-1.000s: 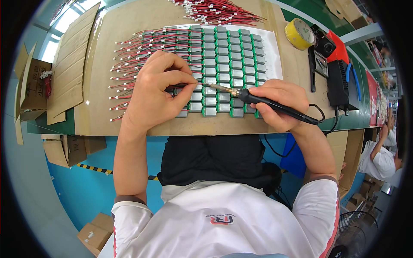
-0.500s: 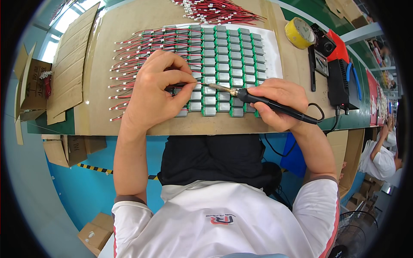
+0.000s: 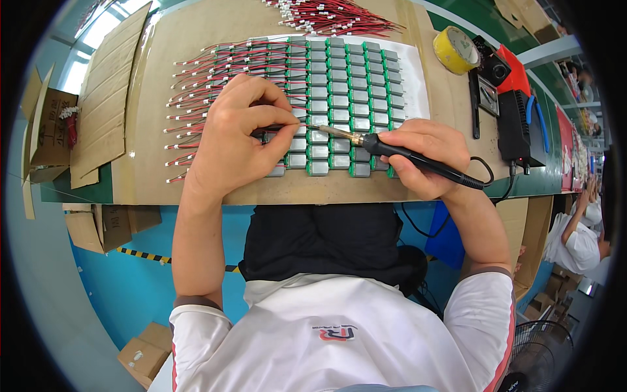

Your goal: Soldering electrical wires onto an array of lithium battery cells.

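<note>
My right hand (image 3: 428,157) is closed round the black handle of a soldering iron (image 3: 418,162). The iron's metal tip points left and meets the near part of the rows of small grey battery cells with green boards (image 3: 337,102). Just left of the tip, my left hand (image 3: 245,134) pinches a thin wire (image 3: 302,125) between thumb and fingers; its end lies at the tip. Red and black wires with white plugs (image 3: 196,98) run out leftward from the cells. My left hand covers some of the cells and wires beneath it.
A heap of loose red and black wires (image 3: 333,18) lies at the far edge. Rightward are a yellow tape roll (image 3: 455,49), a black soldering station (image 3: 519,127) and blue-handled pliers (image 3: 539,123). Cardboard (image 3: 108,98) leans at the left. The iron's cord (image 3: 488,171) loops beside my right wrist.
Almost nothing differs. Both hands hold the same grips, and the iron has shifted only very slightly to the right.
</note>
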Demonstrator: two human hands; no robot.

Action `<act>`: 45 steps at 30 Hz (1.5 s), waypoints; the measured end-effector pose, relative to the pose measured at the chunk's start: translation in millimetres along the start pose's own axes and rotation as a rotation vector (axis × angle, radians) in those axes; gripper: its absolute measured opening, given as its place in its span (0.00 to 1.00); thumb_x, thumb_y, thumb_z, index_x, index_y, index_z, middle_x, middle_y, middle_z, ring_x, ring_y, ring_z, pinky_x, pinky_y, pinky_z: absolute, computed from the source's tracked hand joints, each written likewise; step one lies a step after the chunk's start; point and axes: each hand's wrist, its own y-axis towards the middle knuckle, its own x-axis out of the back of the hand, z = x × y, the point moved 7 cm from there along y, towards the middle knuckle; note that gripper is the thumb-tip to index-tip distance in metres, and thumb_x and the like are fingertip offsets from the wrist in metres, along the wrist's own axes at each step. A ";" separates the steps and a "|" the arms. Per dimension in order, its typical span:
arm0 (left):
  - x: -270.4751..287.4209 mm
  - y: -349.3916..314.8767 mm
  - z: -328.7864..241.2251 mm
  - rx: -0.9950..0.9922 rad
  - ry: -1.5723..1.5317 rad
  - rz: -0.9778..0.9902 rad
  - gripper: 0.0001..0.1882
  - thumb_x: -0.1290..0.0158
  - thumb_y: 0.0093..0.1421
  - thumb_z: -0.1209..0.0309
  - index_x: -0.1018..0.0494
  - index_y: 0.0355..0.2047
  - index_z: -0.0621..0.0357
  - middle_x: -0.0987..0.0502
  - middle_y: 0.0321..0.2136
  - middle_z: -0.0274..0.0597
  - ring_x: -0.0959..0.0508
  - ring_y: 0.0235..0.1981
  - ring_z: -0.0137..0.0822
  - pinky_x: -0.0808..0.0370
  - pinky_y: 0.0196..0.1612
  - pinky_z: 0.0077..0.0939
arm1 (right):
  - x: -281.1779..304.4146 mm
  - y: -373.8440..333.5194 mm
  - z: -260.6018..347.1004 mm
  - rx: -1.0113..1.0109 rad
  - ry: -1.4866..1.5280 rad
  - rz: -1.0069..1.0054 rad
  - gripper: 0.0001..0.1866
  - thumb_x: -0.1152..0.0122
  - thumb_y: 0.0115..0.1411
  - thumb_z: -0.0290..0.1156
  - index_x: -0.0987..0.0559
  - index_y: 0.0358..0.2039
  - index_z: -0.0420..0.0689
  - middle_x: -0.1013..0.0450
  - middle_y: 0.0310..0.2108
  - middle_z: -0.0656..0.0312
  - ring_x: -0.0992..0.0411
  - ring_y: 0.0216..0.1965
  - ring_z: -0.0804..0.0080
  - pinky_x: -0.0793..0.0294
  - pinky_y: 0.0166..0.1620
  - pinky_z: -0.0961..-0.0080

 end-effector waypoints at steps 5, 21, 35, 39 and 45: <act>-0.2 -0.4 0.8 0.013 0.003 0.000 0.07 0.31 0.48 0.82 0.15 0.29 0.60 0.19 0.34 0.37 0.21 0.39 0.39 0.24 0.41 0.33 | -0.5 0.0 -0.4 -0.015 0.006 0.006 0.17 0.25 0.53 0.21 0.12 0.45 0.35 0.15 0.33 0.50 0.16 0.30 0.59 0.16 0.34 0.70; -0.9 0.1 1.5 0.028 0.008 0.003 0.07 0.31 0.48 0.82 0.14 0.29 0.60 0.19 0.34 0.36 0.21 0.40 0.38 0.23 0.42 0.33 | 2.2 -2.9 -2.0 -0.009 -0.001 -0.022 0.18 0.26 0.54 0.22 0.12 0.47 0.34 0.16 0.31 0.50 0.17 0.29 0.59 0.18 0.32 0.71; -0.5 -0.8 1.4 0.053 -0.017 0.000 0.07 0.32 0.48 0.82 0.14 0.29 0.61 0.19 0.34 0.37 0.20 0.40 0.39 0.22 0.43 0.33 | 26.2 12.5 -11.5 -0.107 -0.038 -0.165 0.16 0.34 0.67 0.22 0.17 0.54 0.30 0.15 0.34 0.53 0.17 0.33 0.65 0.19 0.41 0.73; 0.2 -1.6 1.5 0.043 -0.030 -0.033 0.06 0.32 0.47 0.81 0.14 0.28 0.61 0.19 0.33 0.38 0.20 0.39 0.40 0.22 0.42 0.35 | 48.6 39.4 -46.7 -0.251 0.081 -0.317 0.16 0.38 0.74 0.24 0.20 0.60 0.33 0.15 0.44 0.52 0.14 0.43 0.69 0.16 0.50 0.76; 1.9 -2.5 0.5 0.053 -0.042 -0.018 0.06 0.31 0.49 0.81 0.13 0.29 0.62 0.19 0.34 0.38 0.20 0.40 0.39 0.22 0.43 0.34 | 47.2 88.1 -125.4 -0.145 -0.212 -0.131 0.14 0.33 0.70 0.30 0.16 0.55 0.43 0.15 0.45 0.52 0.15 0.46 0.60 0.19 0.50 0.69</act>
